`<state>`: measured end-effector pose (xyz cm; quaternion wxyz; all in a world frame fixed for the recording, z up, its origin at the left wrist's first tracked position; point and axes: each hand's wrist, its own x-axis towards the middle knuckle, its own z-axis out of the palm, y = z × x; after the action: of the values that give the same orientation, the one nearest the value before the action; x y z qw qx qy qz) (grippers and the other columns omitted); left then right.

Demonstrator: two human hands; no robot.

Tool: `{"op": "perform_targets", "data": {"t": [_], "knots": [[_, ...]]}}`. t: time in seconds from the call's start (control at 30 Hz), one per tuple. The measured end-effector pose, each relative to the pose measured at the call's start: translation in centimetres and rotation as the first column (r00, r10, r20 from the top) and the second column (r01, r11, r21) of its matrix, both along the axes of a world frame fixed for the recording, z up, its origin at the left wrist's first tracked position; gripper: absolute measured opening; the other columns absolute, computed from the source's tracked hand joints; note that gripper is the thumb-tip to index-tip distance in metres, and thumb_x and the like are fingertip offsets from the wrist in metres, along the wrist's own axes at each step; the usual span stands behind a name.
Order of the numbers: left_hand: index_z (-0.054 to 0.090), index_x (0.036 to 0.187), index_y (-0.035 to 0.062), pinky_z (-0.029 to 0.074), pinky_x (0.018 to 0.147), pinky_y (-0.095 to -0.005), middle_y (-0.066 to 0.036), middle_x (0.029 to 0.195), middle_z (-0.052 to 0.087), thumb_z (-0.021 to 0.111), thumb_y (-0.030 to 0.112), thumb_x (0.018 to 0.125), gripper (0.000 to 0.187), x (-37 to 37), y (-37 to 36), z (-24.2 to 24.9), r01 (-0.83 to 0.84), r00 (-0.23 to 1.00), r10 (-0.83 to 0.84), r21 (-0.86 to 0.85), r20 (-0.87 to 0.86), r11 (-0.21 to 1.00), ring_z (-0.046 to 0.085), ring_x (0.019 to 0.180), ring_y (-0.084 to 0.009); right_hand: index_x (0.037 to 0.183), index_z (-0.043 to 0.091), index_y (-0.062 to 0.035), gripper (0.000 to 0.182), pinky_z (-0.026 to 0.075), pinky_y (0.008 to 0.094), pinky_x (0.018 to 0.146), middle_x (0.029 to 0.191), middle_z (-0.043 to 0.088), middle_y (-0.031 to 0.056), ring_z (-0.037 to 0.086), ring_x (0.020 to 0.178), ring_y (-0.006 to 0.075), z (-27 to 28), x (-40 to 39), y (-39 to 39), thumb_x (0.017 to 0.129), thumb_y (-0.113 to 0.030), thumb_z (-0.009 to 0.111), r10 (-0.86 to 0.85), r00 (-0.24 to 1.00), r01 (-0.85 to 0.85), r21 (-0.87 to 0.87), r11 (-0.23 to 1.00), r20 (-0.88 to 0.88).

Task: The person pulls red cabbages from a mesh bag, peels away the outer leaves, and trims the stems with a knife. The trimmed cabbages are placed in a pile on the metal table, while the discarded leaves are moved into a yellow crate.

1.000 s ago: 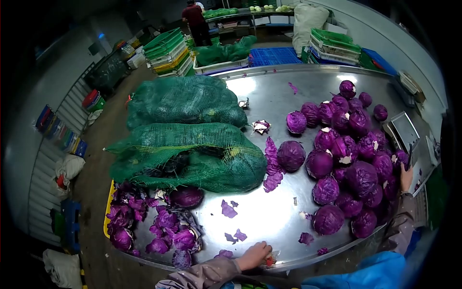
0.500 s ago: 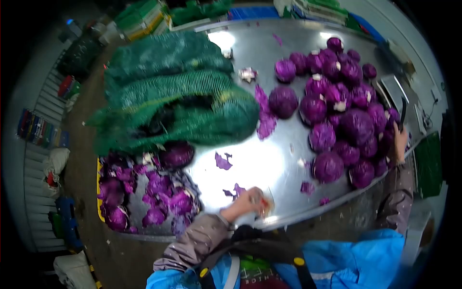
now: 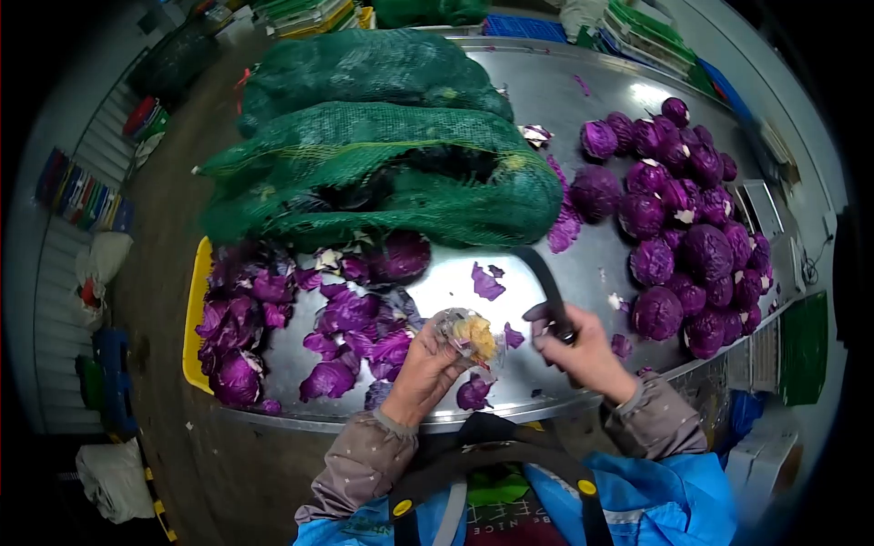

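My left hand [image 3: 426, 371] is closed around a crumpled clear plastic wrapper [image 3: 451, 326] with a pale yellow, food-like lump [image 3: 476, 336] showing at its opening. Across from it, my right hand [image 3: 587, 355] grips a knife [image 3: 546, 284] by the handle, its dark curved blade pointing up and to the left. Both hands are over the near edge of the metal table [image 3: 564, 400]. Purple cabbage leaf scraps [image 3: 487, 282] lie on the metal beyond them, and a cabbage piece [image 3: 474, 392] rests just under my left hand.
Whole purple cabbages [image 3: 706, 253] are heaped at the right. Green mesh sacks [image 3: 364, 132] lie across the back left, one torn with dark cabbages showing. Below them are loose leaves [image 3: 350, 311] and a yellow crate [image 3: 195, 350]. Crates [image 3: 651, 41] stand beyond the table.
My right hand has come from beside the cabbage heap at the right to the middle, bringing the knife. My left hand has lifted, showing the wrapper. The camera view has shifted.
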<state>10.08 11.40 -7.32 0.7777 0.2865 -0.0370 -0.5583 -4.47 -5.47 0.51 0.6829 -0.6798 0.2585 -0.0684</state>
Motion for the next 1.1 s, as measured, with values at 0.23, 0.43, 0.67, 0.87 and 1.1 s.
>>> {"op": "perform_targets", "data": {"t": [0.23, 0.43, 0.67, 0.87, 1.1], "knots": [[0.05, 0.116, 0.0049, 0.053, 0.085, -0.0323, -0.008, 0.109, 0.06, 0.064, 0.0, 0.083, 0.036, 1.8, 4.4, 0.7, -0.12, 0.987, 0.124, -0.041, 0.098, 0.992, 0.06, 0.101, -0.0192, 0.091, 0.063, 0.0022, 0.015, 0.042, 0.0223, 0.058, 0.07, 0.058, -0.0002, 0.048, 0.065, 0.0046, 1.3, 5.6, 5.9, 0.084, -0.011, 0.065, 0.07, 0.997, -0.065, -0.111, 0.992, 0.038], [0.05, 0.118, 0.0068, 0.05, 0.091, -0.0368, -0.008, 0.115, 0.056, 0.061, 0.003, 0.086, 0.034, 1.8, 6.5, 0.0, -0.129, 0.987, 0.115, -0.132, -0.11, 0.983, 0.057, 0.107, -0.0213, 0.097, 0.063, 0.0013, 0.02, 0.045, 0.0225, 0.061, 0.08, 0.065, 0.0031, 0.053, 0.069, 0.0049, 1.5, 6.5, 8.3, 0.086, -0.016, 0.064, 0.079, 0.997, -0.078, -0.029, 0.997, 0.011], [0.042, 0.121, 0.0059, 0.052, 0.086, -0.0421, -0.016, 0.111, 0.056, 0.06, -0.002, 0.081, 0.044, 2.0, 9.0, 5.5, -0.093, 0.984, 0.066, -0.156, -0.167, 0.983, 0.059, 0.102, -0.029, 0.097, 0.063, 0.0016, 0.018, 0.04, 0.0201, 0.052, 0.072, 0.059, -0.0009, 0.049, 0.06, 0.003, 3.4, 6.6, 9.3, 0.088, -0.014, 0.062, 0.091, 0.996, -0.092, 0.056, 0.994, 0.018], [0.046, 0.098, 0.0087, 0.053, 0.073, -0.0444, -0.011, 0.089, 0.045, 0.064, 0.006, 0.081, 0.025, 0.7, 10.1, 9.8, -0.087, 0.994, 0.112, -0.518, 0.018, 0.851, 0.056, 0.089, -0.0344, 0.098, 0.063, 0.0013, 0.015, 0.04, 0.02, 0.052, 0.07, 0.057, -0.0018, 0.049, 0.059, 0.0027, 3.3, 6.4, 9.6, 0.087, -0.01, 0.062, 0.098, 0.99, -0.098, -0.008, 0.995, 0.104], [0.048, 0.088, 0.0016, 0.052, 0.068, -0.0469, -0.023, 0.105, 0.048, 0.056, 0.019, 0.091, 0.019, 0.2, 10.3, 9.3, -0.126, 0.965, 0.254, -0.728, 0.068, 0.674, 0.056, 0.082, -0.0398, 0.098, 0.064, 0.0011, 0.016, 0.04, 0.0199, 0.054, 0.073, 0.06, -0.0004, 0.05, 0.062, 0.0031, 3.1, 6.2, 9.4, 0.086, -0.009, 0.062, 0.068, 0.998, -0.069, 0.025, 0.997, 0.013]]}}
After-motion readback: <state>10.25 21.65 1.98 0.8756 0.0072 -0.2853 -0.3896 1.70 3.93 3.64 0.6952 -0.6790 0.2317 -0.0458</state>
